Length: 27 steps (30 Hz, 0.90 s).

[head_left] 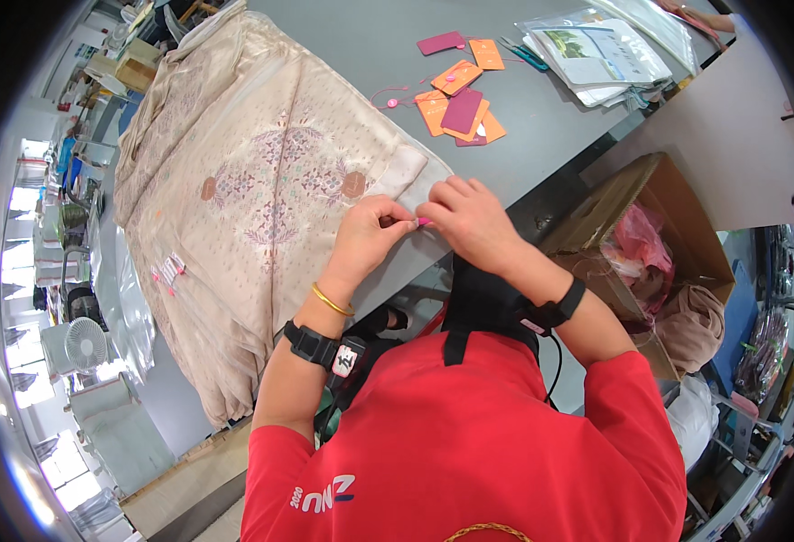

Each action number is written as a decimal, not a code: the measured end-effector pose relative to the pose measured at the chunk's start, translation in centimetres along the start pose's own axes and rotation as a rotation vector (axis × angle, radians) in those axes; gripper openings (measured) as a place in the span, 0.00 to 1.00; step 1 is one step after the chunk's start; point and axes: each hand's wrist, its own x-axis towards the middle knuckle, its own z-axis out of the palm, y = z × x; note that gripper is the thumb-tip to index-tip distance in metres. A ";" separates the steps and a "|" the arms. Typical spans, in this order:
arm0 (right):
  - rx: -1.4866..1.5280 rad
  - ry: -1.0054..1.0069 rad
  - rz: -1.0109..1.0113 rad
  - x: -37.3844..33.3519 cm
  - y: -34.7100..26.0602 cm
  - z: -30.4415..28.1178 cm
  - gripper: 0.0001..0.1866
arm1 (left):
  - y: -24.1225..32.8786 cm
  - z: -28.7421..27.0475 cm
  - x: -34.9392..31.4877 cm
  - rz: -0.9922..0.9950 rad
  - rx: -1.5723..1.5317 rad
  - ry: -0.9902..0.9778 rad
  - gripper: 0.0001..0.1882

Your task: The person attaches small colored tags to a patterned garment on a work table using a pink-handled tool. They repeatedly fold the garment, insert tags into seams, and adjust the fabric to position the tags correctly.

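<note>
Over the table's near edge, my left hand and my right hand meet with fingertips pinched together. Between them shows a small bright pink piece; its exact kind is too small to tell. The right fingers close on it, and the left thumb and forefinger pinch at its other end. Just beyond the hands lies a stack of beige patterned garments with purple floral embroidery, its corner beside my left hand. Small white-and-pink tags rest on the fabric at left.
Orange and maroon hang tags with pink strings lie on the grey table. Near them are teal-handled snips and plastic-wrapped papers. At right stands an open cardboard box with pink plastic inside. Another person's hand shows top right.
</note>
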 end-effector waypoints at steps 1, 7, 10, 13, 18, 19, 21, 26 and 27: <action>-0.004 -0.019 0.029 0.0 -0.1 0.4 0.14 | 0.0 0.1 0.0 -0.036 -0.006 0.002 0.06; 0.014 0.010 0.090 -0.7 -0.3 1.1 0.22 | 1.2 -2.5 1.6 -0.076 -0.122 -0.118 0.13; -0.011 0.030 0.094 -0.6 -0.5 1.3 0.19 | 1.9 -4.0 6.1 0.068 0.087 0.022 0.11; 0.027 0.084 0.103 -0.4 -0.5 1.4 0.22 | 1.6 -4.4 11.9 0.239 0.319 0.286 0.10; 0.034 0.068 0.105 -0.3 -0.2 1.3 0.23 | 1.2 -4.6 18.9 0.486 0.955 0.387 0.09; 0.048 0.074 0.103 -0.3 -0.2 1.3 0.23 | 1.5 -4.8 19.8 0.485 1.015 0.348 0.09; 0.078 0.079 0.104 -0.4 -0.2 1.4 0.23 | 2.2 -5.3 20.9 0.321 1.141 0.205 0.10; 0.055 0.065 0.107 -0.6 -0.1 1.6 0.21 | 3.9 -8.7 19.5 -0.057 0.246 0.074 0.10; 0.057 0.061 0.107 -0.6 -0.2 1.6 0.20 | 4.2 -9.7 18.3 -0.023 -0.006 0.106 0.11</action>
